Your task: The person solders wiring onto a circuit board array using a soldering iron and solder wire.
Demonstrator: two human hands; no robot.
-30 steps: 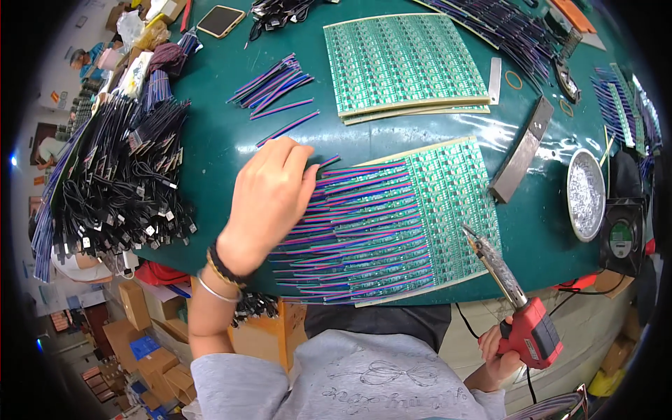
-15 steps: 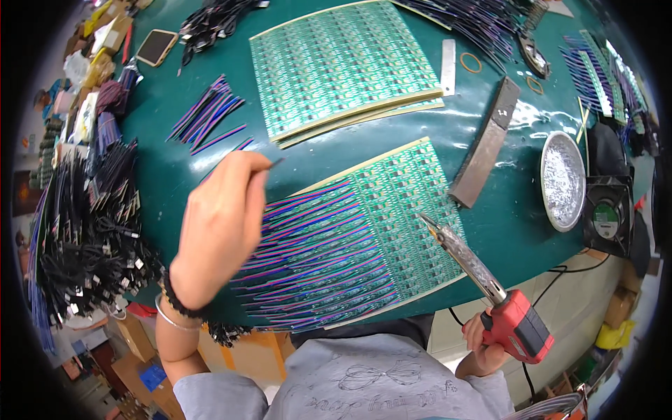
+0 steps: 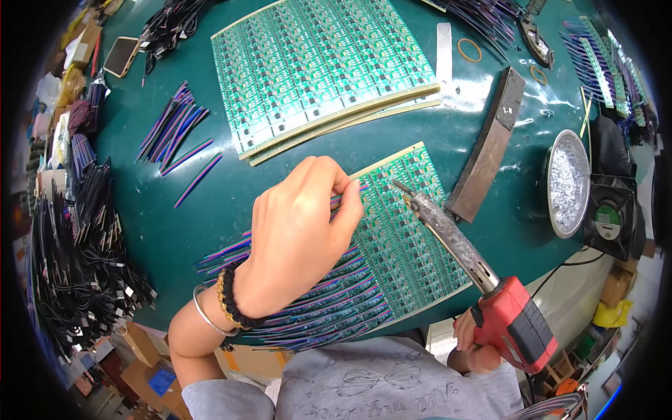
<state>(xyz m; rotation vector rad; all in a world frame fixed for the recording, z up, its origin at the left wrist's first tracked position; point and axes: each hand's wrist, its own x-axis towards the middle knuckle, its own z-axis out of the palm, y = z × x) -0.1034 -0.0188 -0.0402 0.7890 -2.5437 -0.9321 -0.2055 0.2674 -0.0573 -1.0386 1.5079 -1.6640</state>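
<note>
My left hand (image 3: 297, 231) is closed in a pinch above the upper edge of a green circuit board panel (image 3: 402, 231). Just past its fingertips pokes the short end of a thin wire; the rest is hidden by the hand. Rows of purple, blue and pink wires (image 3: 336, 297) cover the panel's left part, partly under my hand and wrist. My right hand (image 3: 476, 346) grips the handle of a red and black soldering gun (image 3: 518, 325). The gun's metal tip (image 3: 402, 187) points up and left over the panel, right of the left fingertips; whether it touches is unclear.
A stack of circuit board panels (image 3: 329, 70) lies beyond. Loose wires (image 3: 171, 126) sit to its left. On the right are a dark metal bar (image 3: 486, 147), a bowl of silvery material (image 3: 568, 183) and a small fan (image 3: 607, 217). Black cables (image 3: 84, 252) crowd the left edge.
My left hand has moved right with the wire, from beside the loose wires to the panel's upper edge. The soldering gun's tip has shifted up and left. The view has shifted slightly.
</note>
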